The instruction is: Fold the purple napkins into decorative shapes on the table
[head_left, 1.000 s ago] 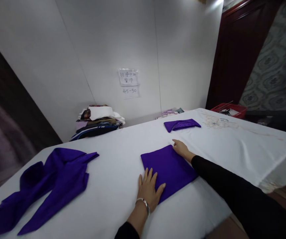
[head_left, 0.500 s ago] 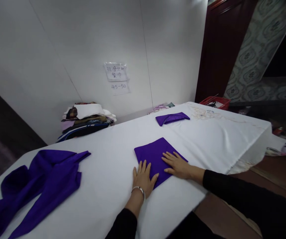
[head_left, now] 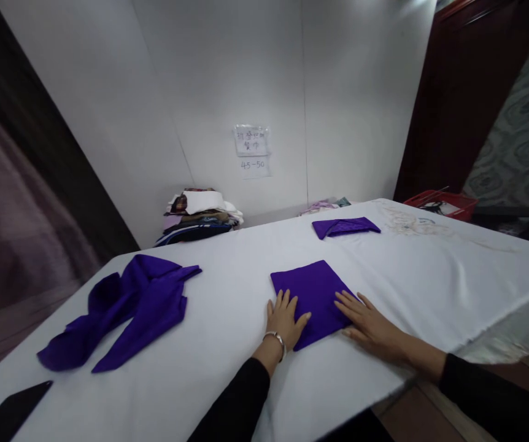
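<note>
A purple cloth napkin (head_left: 315, 294), folded into a flat square, lies on the white tablecloth (head_left: 232, 288) in front of me. My left hand (head_left: 286, 320) rests with spread fingers on its left edge. At its right edge lies my right hand (head_left: 368, 322), fingers stretched out and their tips on the fabric. Both palms face down and neither hand grips anything. Further back sits another folded purple napkin (head_left: 347, 227), long and narrow. To the left is a crumpled, unfolded purple cloth (head_left: 145, 307).
A stack of folded clothes (head_left: 204, 215) stands at the table's far edge by the wall. Above it hangs a paper sign (head_left: 253, 147). A red basket (head_left: 458, 205) is at the back right. One dark flat object (head_left: 16, 411) lies at the near left corner.
The camera view has turned left, so the scene appears shifted right. My right hand has slid outward toward the napkin's right edge. The left hand stays on the left edge.
</note>
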The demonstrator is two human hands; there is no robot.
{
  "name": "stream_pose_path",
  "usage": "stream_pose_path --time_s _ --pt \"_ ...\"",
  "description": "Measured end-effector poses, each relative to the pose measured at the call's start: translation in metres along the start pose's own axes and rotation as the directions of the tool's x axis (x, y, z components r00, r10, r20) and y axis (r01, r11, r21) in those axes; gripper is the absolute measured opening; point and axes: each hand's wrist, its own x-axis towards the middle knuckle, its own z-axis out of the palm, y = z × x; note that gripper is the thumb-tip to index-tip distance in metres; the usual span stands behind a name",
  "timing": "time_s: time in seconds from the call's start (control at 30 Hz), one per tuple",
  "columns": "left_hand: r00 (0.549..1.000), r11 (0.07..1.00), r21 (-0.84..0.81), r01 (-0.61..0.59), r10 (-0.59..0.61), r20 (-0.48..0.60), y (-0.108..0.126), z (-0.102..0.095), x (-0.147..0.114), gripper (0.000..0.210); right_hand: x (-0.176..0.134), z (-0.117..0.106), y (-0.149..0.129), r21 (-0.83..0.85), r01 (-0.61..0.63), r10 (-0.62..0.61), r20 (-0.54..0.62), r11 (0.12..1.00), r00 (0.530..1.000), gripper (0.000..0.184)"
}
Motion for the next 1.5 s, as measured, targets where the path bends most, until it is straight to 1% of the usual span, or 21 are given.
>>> stream_pose_path --time_s 0.1,0.17,0.27,0.33,0.47,0.57,0.63,0.77,0.83,0.9,1.0,1.07,1.1,1.13,1.23,1.3,1.33,1.4,1.5 --pt "0.999 0.999 0.037 -0.006 0.007 -0.032 0.002 -0.004 0.021 0.064 0.015 0.001 -0.020 0.044 0.083 -0.085 0.056 0.996 0.995 0.063" --pt "0.999 0.998 0.054 0.015 -0.013 -0.034 -0.001 -0.005 0.038 0.064 0.023 0.005 -0.029 0.085 0.127 -0.135 0.088 0.988 0.987 0.065" --pt "0.996 0.994 0.057 0.091 -0.091 -0.001 -0.011 -0.006 0.057 0.068 0.029 0.010 -0.034 0.150 0.158 -0.178 0.126 0.976 0.976 0.066" --pt "0.991 0.990 0.055 0.130 -0.132 0.024 -0.019 -0.004 0.065 0.071 0.028 0.013 -0.033 0.186 0.154 -0.180 0.135 0.970 0.974 0.067" --pt "0.989 0.988 0.055 0.143 -0.145 0.028 -0.028 0.002 0.067 0.074 0.028 0.008 -0.032 0.232 0.133 -0.172 0.155 0.963 0.973 0.066" --pt "0.990 0.989 0.061 0.138 -0.139 0.011 -0.028 0.005 0.067 0.075 0.039 -0.002 -0.043 0.256 0.139 -0.184 0.161 0.957 0.970 0.068" --pt "0.990 0.988 0.068 0.137 -0.138 0.008 -0.026 0.005 0.067 0.075 0.049 -0.006 -0.058 0.277 0.188 -0.237 0.157 0.942 0.959 0.072" --pt "0.991 0.988 0.071 0.135 -0.136 0.008 -0.026 0.004 0.066 0.073 0.060 -0.005 -0.088 0.359 0.305 -0.390 0.191 0.882 0.901 0.076" --pt "0.991 0.989 0.069 0.131 -0.131 -0.002 -0.026 0.003 0.066 0.073 0.055 -0.003 -0.097 0.399 0.318 -0.420 0.200 0.860 0.885 0.077" --pt "0.991 0.989 0.069 0.131 -0.131 -0.008 -0.026 0.003 0.065 0.073 0.046 -0.003 -0.101 0.435 0.317 -0.431 0.195 0.843 0.881 0.077" --pt "0.991 0.989 0.064 0.132 -0.132 0.000 -0.026 0.003 0.066 0.072 0.030 -0.009 -0.104 0.489 0.325 -0.462 0.189 0.810 0.867 0.070" --pt "0.991 0.990 0.052 0.134 -0.135 0.009 -0.025 0.002 0.066 0.072 0.024 -0.013 -0.101 0.500 0.325 -0.470 0.196 0.803 0.860 0.067" --pt "0.990 0.989 0.042 0.139 -0.140 0.008 -0.025 0.001 0.066 0.072 0.023 -0.015 -0.097 0.487 0.317 -0.454 0.193 0.814 0.870 0.067" --pt "0.989 0.988 0.028 0.149 -0.149 -0.003 -0.025 0.000 0.065 0.071 0.022 -0.015 -0.091 0.462 0.300 -0.419 0.180 0.835 0.890 0.067" --pt "0.971 0.975 -0.028 0.220 -0.222 -0.090 -0.027 -0.008 0.058 0.064 0.021 -0.016 -0.061 0.342 0.179 -0.221 0.088 0.923 0.971 0.063" --pt "0.949 0.960 -0.046 0.275 -0.279 -0.148 -0.028 -0.015 0.050 0.057 0.016 -0.015 -0.037 0.272 0.096 -0.111 0.040 0.958 0.993 0.054" --pt "0.940 0.954 -0.049 0.296 -0.300 -0.163 -0.029 -0.019 0.046 0.054 0.013 -0.014 -0.025 0.245 0.073 -0.083 0.033 0.967 0.996 0.050" --pt "0.933 0.944 -0.070 0.321 -0.328 -0.149 -0.027 -0.025 0.041 0.052 0.004 -0.012 -0.008 0.200 0.057 -0.065 0.035 0.978 0.997 0.046" --pt "0.926 0.919 -0.150 0.365 -0.375 -0.044 -0.021 -0.028 0.038 0.056 -0.007 -0.007 0.007 0.142 0.048 -0.053 0.027 0.989 0.998 0.042"
